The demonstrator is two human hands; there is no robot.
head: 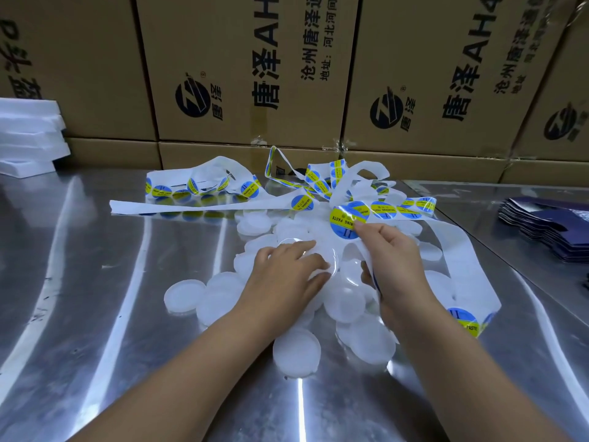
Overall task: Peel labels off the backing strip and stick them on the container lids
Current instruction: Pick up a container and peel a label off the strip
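Cardboard boxes printed in black "唐泽AH", "沧州唐泽" and "地址:河北河间", round logo with ® and "唐泽" beside it, blue round label with yellow band reading "PASTE" and "II", neighbouring labels on the backing strip reading "SOLDERING PASTE"

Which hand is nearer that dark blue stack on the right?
The right. The right hand, pinching a label, lies left of the dark blue stack; the left hand, gripping a lid, lies farther left.
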